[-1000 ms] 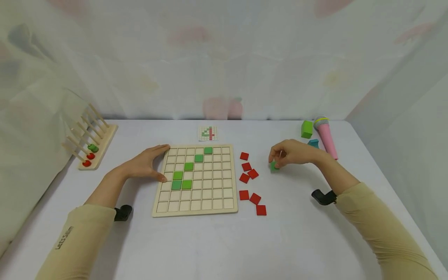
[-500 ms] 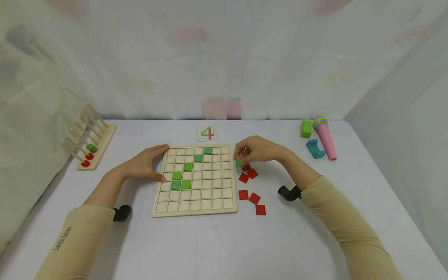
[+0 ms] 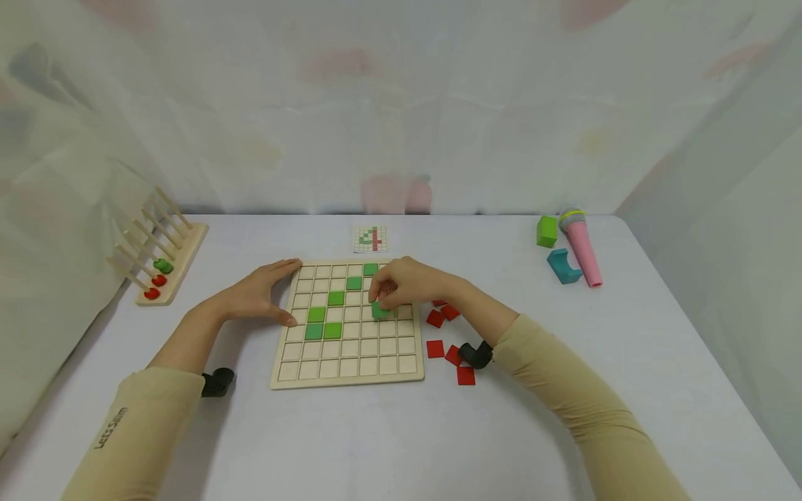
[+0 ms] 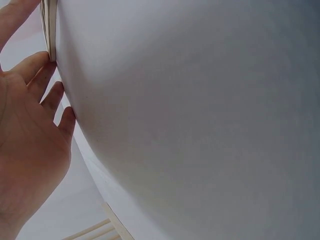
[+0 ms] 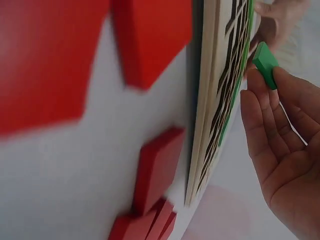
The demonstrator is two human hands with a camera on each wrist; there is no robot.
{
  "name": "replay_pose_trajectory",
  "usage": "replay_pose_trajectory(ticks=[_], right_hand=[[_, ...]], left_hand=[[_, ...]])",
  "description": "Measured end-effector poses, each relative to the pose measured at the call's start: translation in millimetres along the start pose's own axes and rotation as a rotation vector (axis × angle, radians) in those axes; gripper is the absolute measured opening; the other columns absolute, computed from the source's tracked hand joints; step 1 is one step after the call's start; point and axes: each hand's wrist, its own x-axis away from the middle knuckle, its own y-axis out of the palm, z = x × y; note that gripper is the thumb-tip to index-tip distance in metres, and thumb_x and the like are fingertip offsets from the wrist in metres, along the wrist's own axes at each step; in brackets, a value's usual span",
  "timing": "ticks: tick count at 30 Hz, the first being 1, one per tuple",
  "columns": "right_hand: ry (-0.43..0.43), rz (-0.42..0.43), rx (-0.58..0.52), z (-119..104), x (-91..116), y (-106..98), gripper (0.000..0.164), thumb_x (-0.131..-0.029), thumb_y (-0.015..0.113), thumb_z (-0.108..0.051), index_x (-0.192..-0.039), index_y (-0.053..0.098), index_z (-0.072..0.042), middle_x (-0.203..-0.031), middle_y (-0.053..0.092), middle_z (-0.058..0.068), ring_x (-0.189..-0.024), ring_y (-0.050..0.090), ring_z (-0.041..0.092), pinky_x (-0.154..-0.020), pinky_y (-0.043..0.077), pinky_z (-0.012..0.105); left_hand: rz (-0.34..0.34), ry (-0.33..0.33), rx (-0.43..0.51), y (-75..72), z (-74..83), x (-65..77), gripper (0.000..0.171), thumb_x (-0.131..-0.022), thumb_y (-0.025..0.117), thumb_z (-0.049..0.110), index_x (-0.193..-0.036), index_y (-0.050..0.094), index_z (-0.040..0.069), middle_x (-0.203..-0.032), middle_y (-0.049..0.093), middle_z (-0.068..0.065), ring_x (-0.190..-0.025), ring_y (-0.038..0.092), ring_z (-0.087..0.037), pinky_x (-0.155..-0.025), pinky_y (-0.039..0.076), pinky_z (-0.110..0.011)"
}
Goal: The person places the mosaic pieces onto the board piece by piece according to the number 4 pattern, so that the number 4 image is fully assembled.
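A wooden grid board (image 3: pixel 351 369) lies flat on the white table, with several green square tiles (image 3: pixel 335 298) set in its cells. Over the middle right of the board, my right hand (image 3: pixel 407 282) pinches a green square tile (image 3: pixel 379 310) between thumb and fingertips. In the right wrist view that tile (image 5: pixel 265 65) is tilted and held just off the grid. My left hand (image 3: pixel 253 296) rests at the board's left edge, fingers extended, thumb at the side and fingertips near the top corner. The left wrist view shows its fingers (image 4: pixel 37 65) touching the board's edge.
Several red tiles (image 3: pixel 435 348) lie right of the board, partly under my right forearm. A small pattern card (image 3: pixel 370 239) lies behind it. A pegged wooden rack (image 3: pixel 182 268) stands far left. At back right are a green block (image 3: pixel 547 231), a teal arch block (image 3: pixel 564 266) and a pink toy microphone (image 3: pixel 584 250).
My right hand has carried the green tile leftward from the table at the right, past the red tiles, to above the board. The left hand has stayed at the board's edge.
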Motion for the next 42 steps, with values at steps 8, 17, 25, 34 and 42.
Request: replay_pose_trajectory(ticks=[8,17,25,34,42], right_hand=[[-0.039,0.022,0.000,-17.9,-19.8,23.1,0.013,-0.088,0.067,-0.007,-0.096,0.074,-0.013,-0.086,0.069,-0.002,-0.078,0.058,0.006,-0.072,0.048,0.015],[-0.013,0.041,0.142,-33.8,-32.3,41.9,0.010,-0.088,0.068,-0.007,-0.095,0.074,-0.011,-0.084,0.069,-0.001,-0.076,0.057,0.006,-0.067,0.044,0.014],[0.021,0.010,0.191,-38.4,-30.3,41.2,0.011,-0.088,0.070,-0.011,-0.097,0.076,-0.011,-0.090,0.071,0.000,-0.079,0.057,0.008,-0.070,0.045,0.016],[0.021,0.012,0.205,-38.4,-28.7,42.4,0.009,-0.088,0.073,-0.012,-0.096,0.077,-0.012,-0.089,0.072,-0.001,-0.080,0.059,0.006,-0.073,0.046,0.016],[0.028,0.028,0.206,-38.1,-29.0,43.8,0.007,-0.086,0.075,-0.013,-0.093,0.078,-0.013,-0.090,0.075,-0.002,-0.081,0.061,0.005,-0.073,0.048,0.015]], left_hand=[[0.000,-0.003,0.007,0.5,0.1,1.0,0.120,-0.065,0.088,0.041,-0.156,0.021,0.000,-0.164,0.019,-0.025,-0.151,0.012,-0.051,-0.119,0.014,-0.070],[-0.001,-0.004,0.015,1.2,-1.3,0.4,0.120,-0.065,0.089,0.041,-0.156,0.022,0.000,-0.164,0.019,-0.024,-0.151,0.012,-0.051,-0.119,0.014,-0.070],[0.000,-0.003,0.004,0.1,-1.3,0.7,0.120,-0.065,0.089,0.042,-0.156,0.022,0.001,-0.164,0.019,-0.024,-0.151,0.012,-0.051,-0.118,0.014,-0.070],[0.006,0.014,-0.004,0.1,-1.6,-0.5,0.121,-0.065,0.089,0.042,-0.156,0.022,0.000,-0.163,0.020,-0.025,-0.150,0.014,-0.051,-0.119,0.015,-0.069],[0.008,0.014,0.002,0.9,-2.5,-1.4,0.121,-0.064,0.090,0.041,-0.156,0.022,-0.001,-0.163,0.021,-0.026,-0.150,0.014,-0.051,-0.119,0.016,-0.069]])
